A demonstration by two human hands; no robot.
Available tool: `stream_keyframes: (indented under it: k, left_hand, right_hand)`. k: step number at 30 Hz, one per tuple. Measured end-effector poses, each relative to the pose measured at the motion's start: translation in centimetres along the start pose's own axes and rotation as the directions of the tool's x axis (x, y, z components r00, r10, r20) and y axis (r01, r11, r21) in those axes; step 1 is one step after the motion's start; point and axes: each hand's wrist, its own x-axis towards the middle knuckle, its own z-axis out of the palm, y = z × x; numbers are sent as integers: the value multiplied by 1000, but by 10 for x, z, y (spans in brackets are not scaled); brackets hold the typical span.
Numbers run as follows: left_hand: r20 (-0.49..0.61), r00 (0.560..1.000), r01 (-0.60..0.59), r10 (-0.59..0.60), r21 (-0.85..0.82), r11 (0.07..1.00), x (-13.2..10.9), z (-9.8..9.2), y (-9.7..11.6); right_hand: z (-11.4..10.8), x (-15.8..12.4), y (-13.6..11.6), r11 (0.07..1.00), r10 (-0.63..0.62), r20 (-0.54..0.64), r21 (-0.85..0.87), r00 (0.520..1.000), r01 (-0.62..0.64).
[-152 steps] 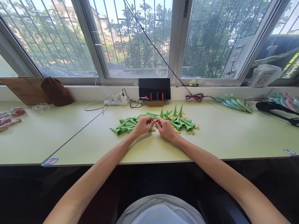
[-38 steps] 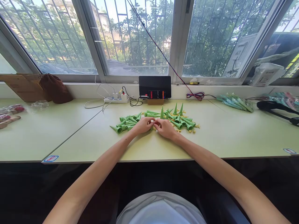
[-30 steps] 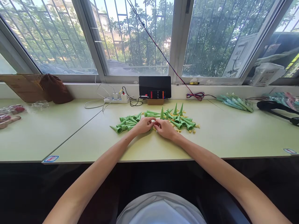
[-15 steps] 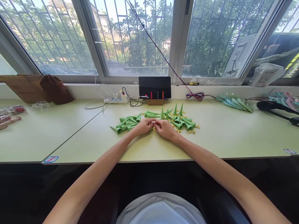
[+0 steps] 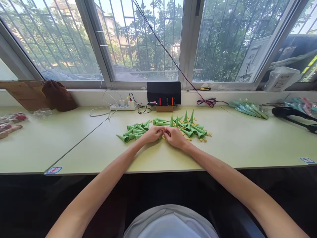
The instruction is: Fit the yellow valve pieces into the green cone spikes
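My left hand (image 5: 153, 134) and my right hand (image 5: 175, 136) meet at the fingertips over the pale table (image 5: 158, 157). Fingers of both are closed in a pinch; whatever lies between them is too small and covered to make out. Left of my left hand is a pile of green plastic spikes (image 5: 133, 130), hollow cones with ribbed collars. Beyond and right of my right hand lies a second group of green spikes (image 5: 195, 129), with several standing point up. Small yellow plastic pieces (image 5: 205, 140) are scattered among these, and one yellow piece (image 5: 163, 137) lies just below my fingertips.
At the back, a phone (image 5: 165, 101) leans before a dark tablet (image 5: 163, 88). A power strip (image 5: 123, 105) with cables is to its left. Bagged green spikes (image 5: 249, 109) and a black strap (image 5: 294, 115) lie right; a brown pouch (image 5: 59, 95) stands far left.
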Motion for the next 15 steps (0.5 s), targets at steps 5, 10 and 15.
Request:
stream_keyframes:
  k: [5, 10, 15]
  left_hand:
    - [-7, 1000, -6, 6, 8, 1000, 0, 0, 1]
    - [-4, 1000, -15, 15, 19, 1000, -1, -1, 2]
    - [6, 1000, -28, 28, 16, 999, 0, 0, 1]
  right_hand:
    - [0, 0, 0, 1000, 1, 4, 1, 1000, -1]
    - [-2, -1, -2, 1000, -8, 15, 2, 1000, 8]
    - [-2, -1, -3, 1000, -16, 17, 14, 1000, 16]
